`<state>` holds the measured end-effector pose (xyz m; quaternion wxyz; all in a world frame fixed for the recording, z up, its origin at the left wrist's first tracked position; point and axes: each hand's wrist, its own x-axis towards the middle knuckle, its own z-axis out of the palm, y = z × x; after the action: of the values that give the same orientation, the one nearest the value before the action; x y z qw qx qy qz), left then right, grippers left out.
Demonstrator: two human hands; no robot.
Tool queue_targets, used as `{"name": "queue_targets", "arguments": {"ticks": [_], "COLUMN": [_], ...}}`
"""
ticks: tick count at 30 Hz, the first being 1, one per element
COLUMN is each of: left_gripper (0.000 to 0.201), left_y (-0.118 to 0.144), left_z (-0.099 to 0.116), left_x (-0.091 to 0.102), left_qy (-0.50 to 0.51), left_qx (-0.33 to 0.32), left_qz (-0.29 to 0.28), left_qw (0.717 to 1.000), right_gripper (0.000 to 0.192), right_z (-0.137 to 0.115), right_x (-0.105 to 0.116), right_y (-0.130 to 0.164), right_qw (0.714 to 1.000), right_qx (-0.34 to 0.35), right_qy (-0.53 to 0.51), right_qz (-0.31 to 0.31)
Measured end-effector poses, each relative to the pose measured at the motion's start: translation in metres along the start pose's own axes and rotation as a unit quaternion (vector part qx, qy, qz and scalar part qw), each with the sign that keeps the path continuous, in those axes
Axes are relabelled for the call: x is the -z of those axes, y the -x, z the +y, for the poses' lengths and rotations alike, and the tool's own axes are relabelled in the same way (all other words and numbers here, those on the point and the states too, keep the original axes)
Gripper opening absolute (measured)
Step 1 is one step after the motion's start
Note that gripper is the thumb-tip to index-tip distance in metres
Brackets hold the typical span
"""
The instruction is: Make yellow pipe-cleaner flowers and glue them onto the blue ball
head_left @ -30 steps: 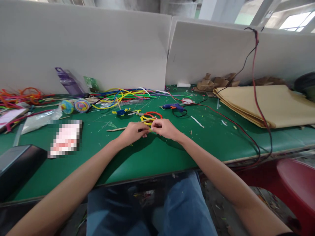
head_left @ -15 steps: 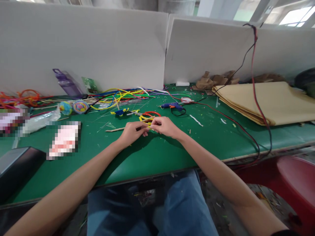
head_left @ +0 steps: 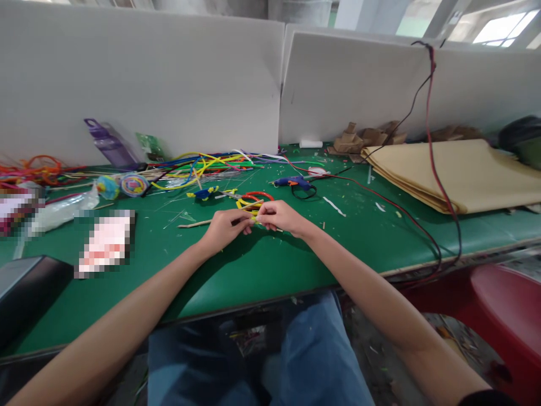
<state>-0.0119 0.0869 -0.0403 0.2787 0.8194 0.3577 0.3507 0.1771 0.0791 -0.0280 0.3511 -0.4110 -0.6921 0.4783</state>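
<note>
My left hand and my right hand meet fingertip to fingertip over the green tabletop. Both are closed in a pinch on a small yellow-green piece, mostly covered by the fingers; its exact kind is too small to make out. A thin wooden stick runs out to the left from behind my left hand; whether that hand touches it, I cannot tell. Just beyond the fingers lie scissors with red-orange and yellow handles. Left of these sits a small blue and yellow piece.
A blue glue gun lies behind my right hand, its cord trailing right. Colourful pipe cleaners and a purple bottle are at the back left. Brown paper sheets lie right; a black box stands front left.
The hands stay together in nearly the same place, with the fingers shifting slightly around the yellow-green piece. A thin pale tip now shows below my right fingers. The whole view has shifted slightly.
</note>
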Motion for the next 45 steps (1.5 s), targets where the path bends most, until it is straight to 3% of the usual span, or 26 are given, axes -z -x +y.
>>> {"name": "queue_targets", "arguments": {"ticks": [10, 19, 24, 31, 38, 45], "left_gripper": [0.020, 0.022, 0.024, 0.021, 0.015, 0.015], "left_y": [0.0016, -0.0001, 0.0017, 0.0010, 0.0021, 0.0018], "left_z": [-0.0006, 0.0043, 0.0019, 0.0043, 0.0043, 0.0019], "left_x": [-0.0025, -0.0003, -0.0009, -0.0007, -0.0020, -0.0027], "left_qy": [-0.003, 0.022, 0.038, 0.018, -0.029, -0.063], "left_qx": [0.008, 0.009, 0.010, 0.006, -0.023, -0.045], "left_qz": [0.013, 0.041, 0.056, 0.048, 0.059, 0.048], "left_qw": [1.000, 0.999, 0.998, 0.999, 0.998, 0.996], "right_gripper": [0.013, 0.014, 0.014, 0.013, 0.013, 0.012], "right_z": [0.0031, 0.0046, 0.0053, -0.0004, 0.0002, 0.0018], "right_x": [-0.0037, -0.0011, -0.0002, -0.0002, -0.0016, -0.0020], "right_y": [-0.0007, -0.0037, -0.0032, -0.0006, -0.0003, -0.0002], "right_qw": [0.992, 0.994, 0.989, 0.994, 0.999, 0.987], "right_qx": [0.070, 0.043, 0.040, 0.058, 0.043, 0.105], "right_qy": [0.098, -0.099, -0.144, -0.093, -0.024, 0.114], "right_qz": [0.044, 0.012, 0.008, -0.005, 0.019, 0.045]}}
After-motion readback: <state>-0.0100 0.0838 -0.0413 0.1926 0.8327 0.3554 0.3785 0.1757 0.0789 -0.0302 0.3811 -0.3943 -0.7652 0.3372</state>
